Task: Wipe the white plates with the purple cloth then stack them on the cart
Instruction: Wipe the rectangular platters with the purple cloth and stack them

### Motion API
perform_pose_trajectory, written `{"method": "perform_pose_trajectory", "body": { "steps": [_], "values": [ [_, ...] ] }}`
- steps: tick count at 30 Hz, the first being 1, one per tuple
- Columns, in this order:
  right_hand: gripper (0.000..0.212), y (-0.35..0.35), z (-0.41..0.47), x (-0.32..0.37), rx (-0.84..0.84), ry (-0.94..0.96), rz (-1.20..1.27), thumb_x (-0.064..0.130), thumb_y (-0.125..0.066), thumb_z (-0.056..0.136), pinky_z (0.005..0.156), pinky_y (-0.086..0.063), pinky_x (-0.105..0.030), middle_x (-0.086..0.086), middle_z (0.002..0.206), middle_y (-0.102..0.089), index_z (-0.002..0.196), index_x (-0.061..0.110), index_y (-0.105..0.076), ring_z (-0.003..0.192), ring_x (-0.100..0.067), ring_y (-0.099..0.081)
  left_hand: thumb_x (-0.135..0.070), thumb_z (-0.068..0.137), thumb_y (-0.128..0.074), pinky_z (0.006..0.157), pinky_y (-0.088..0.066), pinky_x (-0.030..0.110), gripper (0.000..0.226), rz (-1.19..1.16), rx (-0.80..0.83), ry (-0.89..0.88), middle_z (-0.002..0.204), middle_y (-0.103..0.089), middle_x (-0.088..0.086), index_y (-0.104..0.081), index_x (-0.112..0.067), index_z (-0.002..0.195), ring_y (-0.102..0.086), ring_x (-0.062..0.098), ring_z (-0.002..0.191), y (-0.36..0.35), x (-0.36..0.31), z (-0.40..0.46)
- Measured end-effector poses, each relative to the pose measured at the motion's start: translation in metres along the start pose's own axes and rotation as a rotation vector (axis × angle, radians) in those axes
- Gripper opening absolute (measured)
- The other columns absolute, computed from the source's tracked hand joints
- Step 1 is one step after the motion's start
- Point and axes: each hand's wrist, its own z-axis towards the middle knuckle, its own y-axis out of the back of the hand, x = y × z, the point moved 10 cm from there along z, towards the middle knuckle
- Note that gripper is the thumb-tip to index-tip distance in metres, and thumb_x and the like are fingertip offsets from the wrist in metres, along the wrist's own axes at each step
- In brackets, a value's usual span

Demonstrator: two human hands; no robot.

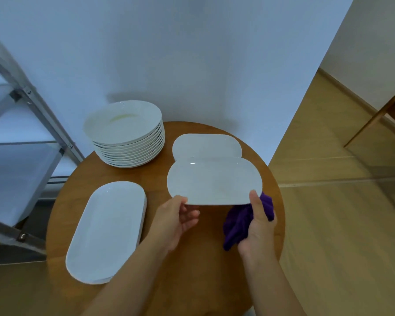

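White oval plate (214, 181) pinched between left hand (176, 221) and cloth-clutching right hand (257, 226), thumbs on top.

This looks like a plain room in a home or small eatery. A round wooden counter (198, 265) stands against a bare white wall (192, 53) on a pale wood floor (342, 224). Stacked white bowls (126, 131), oval plates (105, 231) and a grey metal cart (25, 142) suggest dish service.
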Motion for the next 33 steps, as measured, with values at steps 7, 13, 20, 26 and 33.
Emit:
{"method": "perform_pose_trajectory", "body": {
  "steps": [7, 13, 20, 26, 33],
  "values": [
    [0.029, 0.008, -0.032, -0.013, 0.08, -0.212, 0.063, -0.003, -0.055, 0.077, 0.063, -0.053, -0.035, -0.006, 0.092, -0.069, 0.1, 0.014, -0.061, 0.085, -0.026, -0.064, -0.029, 0.089, -0.06, 0.056, -0.055, 0.026, 0.025, 0.266, 0.064, -0.009, 0.082, -0.075, 0.005, -0.062, -0.005, 0.096, -0.071, 0.018, 0.071, 0.03, 0.016, -0.055],
    [0.022, 0.016, -0.066, -0.024, 0.176, -0.274, -0.142, 0.0, -0.058, 0.079, 0.064, -0.051, -0.035, -0.009, 0.09, -0.069, 0.097, 0.013, -0.061, 0.084, -0.027, -0.064, -0.027, 0.074, -0.062, 0.072, -0.055, 0.051, 0.039, -0.38, 0.222, 0.209, 0.104, -0.072, 0.013, -0.06, -0.02, 0.112, -0.069, 0.035, 0.093, 0.032, 0.01, -0.077],
    [0.05, 0.019, -0.085, 0.056, 0.057, 0.379, -0.407, 0.022, -0.07, 0.081, 0.076, -0.051, -0.037, -0.01, 0.109, -0.062, 0.126, 0.015, -0.051, 0.099, -0.03, -0.061, -0.044, 0.093, -0.049, 0.069, -0.057, 0.052, 0.026, -0.434, -0.011, 0.008, 0.095, -0.074, 0.01, -0.06, -0.023, 0.104, -0.071, 0.034, 0.086, 0.073, -0.004, -0.087],
    [0.057, -0.048, -0.121, 0.065, 0.36, 0.803, -1.134, 0.031, -0.064, 0.084, 0.092, -0.048, -0.039, -0.002, 0.129, -0.05, 0.134, 0.024, -0.04, 0.112, -0.021, -0.05, -0.05, 0.093, -0.044, 0.046, -0.055, 0.036, 0.027, -0.38, -0.093, -0.089, 0.065, -0.073, -0.001, -0.059, -0.028, 0.09, -0.071, 0.022, 0.061, 0.068, -0.014, -0.116],
    [0.05, -0.075, -0.145, 0.035, 0.348, 0.994, -1.397, 0.031, -0.055, 0.092, 0.097, -0.044, -0.038, -0.003, 0.134, -0.05, 0.138, 0.02, -0.038, 0.118, -0.02, -0.047, -0.06, 0.09, -0.034, 0.08, -0.054, 0.038, 0.034, -0.208, -0.139, -0.198, 0.096, -0.063, -0.006, -0.051, -0.034, 0.104, -0.06, 0.021, 0.095, 0.052, -0.014, -0.134]
  ]
}}
